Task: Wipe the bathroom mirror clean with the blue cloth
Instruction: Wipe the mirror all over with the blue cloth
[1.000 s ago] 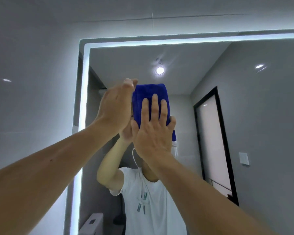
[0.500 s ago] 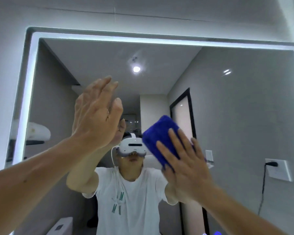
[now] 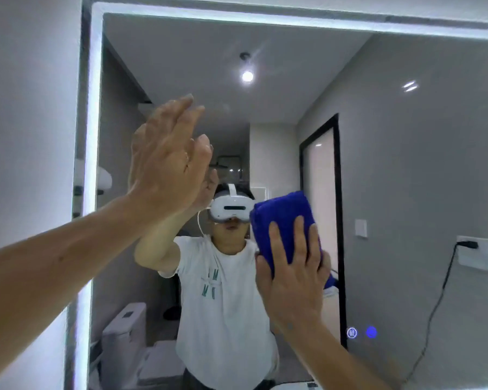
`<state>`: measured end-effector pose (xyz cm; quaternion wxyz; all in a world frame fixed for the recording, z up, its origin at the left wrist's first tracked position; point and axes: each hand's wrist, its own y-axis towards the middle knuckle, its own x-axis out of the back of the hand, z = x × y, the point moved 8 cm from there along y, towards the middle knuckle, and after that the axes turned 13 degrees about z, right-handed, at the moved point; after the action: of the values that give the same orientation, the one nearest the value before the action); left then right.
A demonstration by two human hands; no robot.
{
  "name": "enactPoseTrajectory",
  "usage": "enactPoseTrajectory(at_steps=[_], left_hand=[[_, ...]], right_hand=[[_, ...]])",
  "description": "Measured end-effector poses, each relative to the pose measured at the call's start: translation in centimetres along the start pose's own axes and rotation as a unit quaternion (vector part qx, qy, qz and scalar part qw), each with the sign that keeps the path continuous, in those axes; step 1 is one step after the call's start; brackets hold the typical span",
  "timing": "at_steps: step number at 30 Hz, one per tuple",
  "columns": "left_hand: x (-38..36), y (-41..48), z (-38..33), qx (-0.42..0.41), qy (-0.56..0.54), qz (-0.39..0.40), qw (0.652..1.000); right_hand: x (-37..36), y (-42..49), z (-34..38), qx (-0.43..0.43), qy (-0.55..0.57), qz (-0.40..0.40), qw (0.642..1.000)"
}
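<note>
- Two hands are raised to the mirror (image 3: 406,170), which has a lit strip (image 3: 93,136) along its left and top edges.
- The left hand (image 3: 166,164) is released, fingers straight and holding nothing; it lies against the glass nearer the left edge, meeting its own reflection.
- The right hand (image 3: 290,277) presses the folded cloth (image 3: 282,218) flat on the glass near the mirror's middle with straight fingers, not curled round it.
- Two small glowing icons (image 3: 361,332) sit low on the glass, right of the right forearm.
</note>
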<state>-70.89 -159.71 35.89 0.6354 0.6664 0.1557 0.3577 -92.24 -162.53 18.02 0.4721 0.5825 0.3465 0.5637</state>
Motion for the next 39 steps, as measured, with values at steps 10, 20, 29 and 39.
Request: enactPoseTrajectory(at_steps=[10, 20, 29, 39], left_hand=[[-2.0, -4.8, 0.5, 0.048, 0.002, 0.017, 0.999], [1.9, -5.4, 3.4, 0.08, 0.051, 0.009, 0.995], [5.0, -6.8, 7.8, 0.084, 0.091, 0.016, 0.992], [9.1, -9.7, 12.7, 0.117, 0.114, 0.058, 0.985]], right_hand=[[-3.7, -10.3, 4.9, 0.417, -0.148, 0.112, 0.89], [3.9, 10.9, -1.4, 0.03, 0.015, -0.017, 0.999], [-2.5, -2.4, 17.1, 0.257, 0.009, 0.026, 0.966], [-7.0, -8.9, 20.3, 0.583, -0.112, 0.185, 0.783]])
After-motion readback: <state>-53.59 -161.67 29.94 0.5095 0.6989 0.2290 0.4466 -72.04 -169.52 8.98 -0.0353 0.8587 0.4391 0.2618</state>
